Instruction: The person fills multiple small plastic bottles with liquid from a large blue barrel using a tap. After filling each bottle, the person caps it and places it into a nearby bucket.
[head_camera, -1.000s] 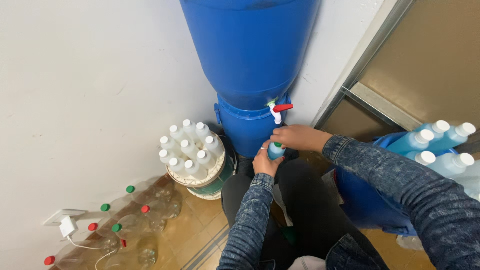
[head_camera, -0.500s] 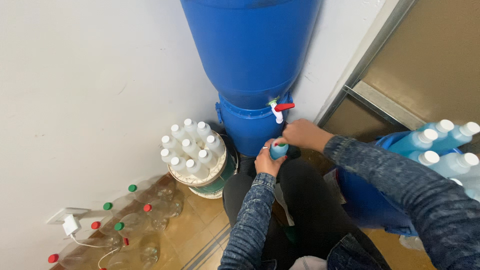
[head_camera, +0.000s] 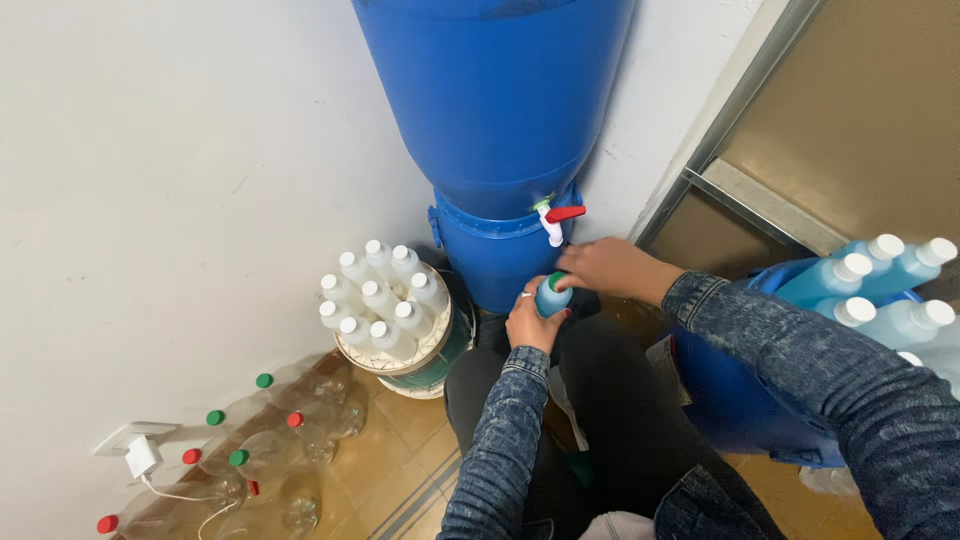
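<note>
Head view looks down into a corner where a big blue drum (head_camera: 495, 100) stands on a smaller blue tub (head_camera: 490, 255), with a white tap (head_camera: 549, 222) and red lever (head_camera: 566, 213) at the joint. Left hand (head_camera: 533, 322) is wrapped around a small bottle (head_camera: 552, 297) of pale blue liquid just below the tap, upright as far as one can tell. Right hand (head_camera: 607, 268) rests its fingertips on the bottle's green cap (head_camera: 557, 281), pinched closed on it. By my reading the step in hand is capping: the bottle looks full and the cap is at its mouth, though whether it is seated cannot be told. The next move would call for a firm twist while the left hand holds the bottle steady. A basket (head_camera: 440, 340) of white-capped bottles sits to the left, a blue crate (head_camera: 740, 400) of filled ones to the right, and empty clear bottles (head_camera: 290, 440) lie on the floor.
</note>
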